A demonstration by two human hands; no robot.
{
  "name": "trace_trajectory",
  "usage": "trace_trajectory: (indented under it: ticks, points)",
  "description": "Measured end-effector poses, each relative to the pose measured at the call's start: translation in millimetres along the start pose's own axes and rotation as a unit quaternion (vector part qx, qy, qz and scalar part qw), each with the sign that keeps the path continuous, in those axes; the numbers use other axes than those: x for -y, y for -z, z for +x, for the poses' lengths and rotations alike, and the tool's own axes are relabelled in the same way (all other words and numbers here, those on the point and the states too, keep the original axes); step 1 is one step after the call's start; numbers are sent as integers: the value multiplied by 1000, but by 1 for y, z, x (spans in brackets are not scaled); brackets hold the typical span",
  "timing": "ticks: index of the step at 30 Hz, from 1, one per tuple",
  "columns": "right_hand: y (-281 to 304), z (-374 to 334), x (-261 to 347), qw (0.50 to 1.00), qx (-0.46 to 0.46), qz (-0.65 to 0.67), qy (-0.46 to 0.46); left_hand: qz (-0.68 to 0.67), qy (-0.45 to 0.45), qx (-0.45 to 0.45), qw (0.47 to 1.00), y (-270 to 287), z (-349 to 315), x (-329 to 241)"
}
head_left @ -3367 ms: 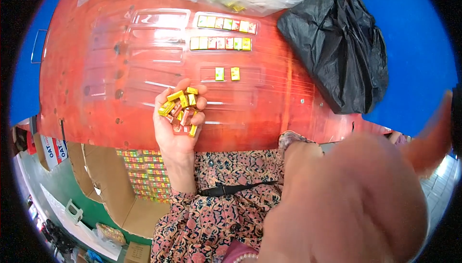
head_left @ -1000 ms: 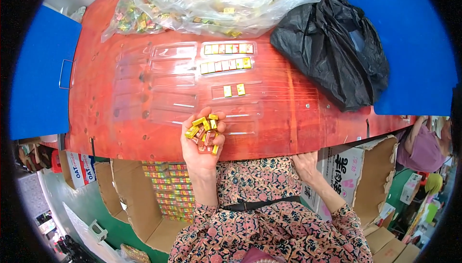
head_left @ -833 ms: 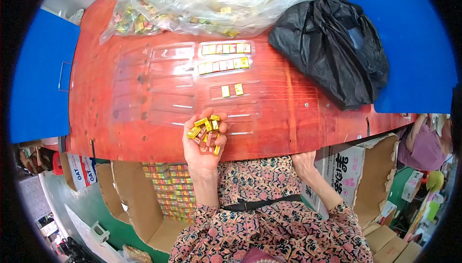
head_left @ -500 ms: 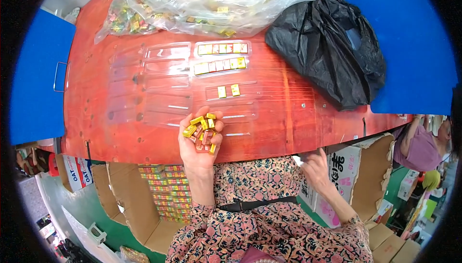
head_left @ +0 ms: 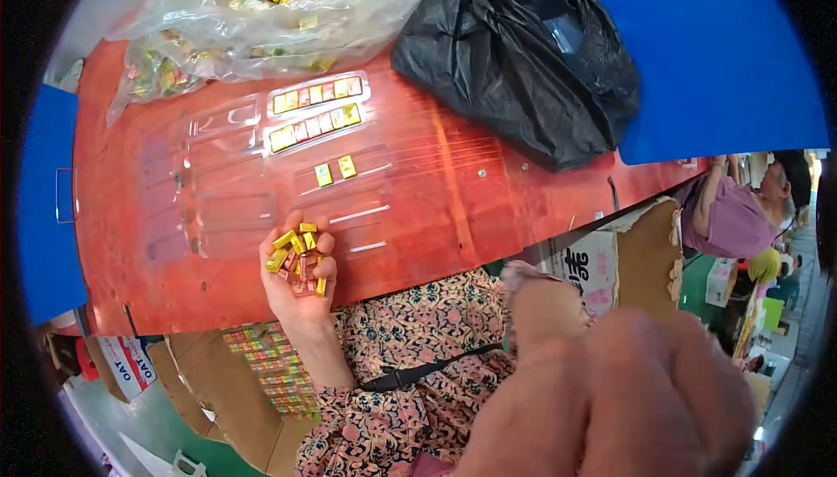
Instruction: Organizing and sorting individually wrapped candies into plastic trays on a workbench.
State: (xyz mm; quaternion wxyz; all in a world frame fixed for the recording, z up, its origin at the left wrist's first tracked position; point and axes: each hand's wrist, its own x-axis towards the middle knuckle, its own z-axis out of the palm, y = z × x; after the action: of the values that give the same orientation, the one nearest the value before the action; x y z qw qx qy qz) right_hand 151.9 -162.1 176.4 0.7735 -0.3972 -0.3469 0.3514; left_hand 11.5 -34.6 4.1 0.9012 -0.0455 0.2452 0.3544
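Observation:
My left hand [head_left: 299, 307] is cupped palm up over the table's near edge. In it lies a heap of small wrapped candies [head_left: 301, 257], yellow and red. Beyond it a clear plastic tray [head_left: 370, 182] has two slots filled with rows of candies [head_left: 316, 126] and a third slot with two yellow candies [head_left: 347, 166]. More see-through trays [head_left: 225, 124] lie to its left. My right hand [head_left: 619, 381] is raised very close to the camera, large and blurred. Its knuckles show, but the fingertips and anything in them are hidden.
A clear bag [head_left: 288, 23] of loose candies stands at the table's far side. The black plastic bag [head_left: 523, 67] lies right of it. Below the red table [head_left: 418, 233] are cardboard boxes [head_left: 645, 255], one with stacked candies [head_left: 275, 364]. A person in purple [head_left: 732, 215] sits at right.
My right hand has risen from beside my lap, where it held something small and white, to just before the camera. The view has tilted and shifted; my left hand still cups the candies.

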Motion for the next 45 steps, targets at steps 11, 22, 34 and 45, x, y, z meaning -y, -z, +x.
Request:
trace_trajectory:
  ticks: [11,22,34,45]
  points:
    - [-50,37,-38,924,326,201,-20,-14,10,-32,999,15,-6,-9]
    - [-67,29,-87,752,627,204,4,-15,19,-30,999,10,-4,-1]
    - [-111,168,-42,878,410,-150,-197,-7,35,-20,999,8,0,0]
    - [-144,113,-9,527,363,-752,-161,-26,34,1,999,8,5,1]
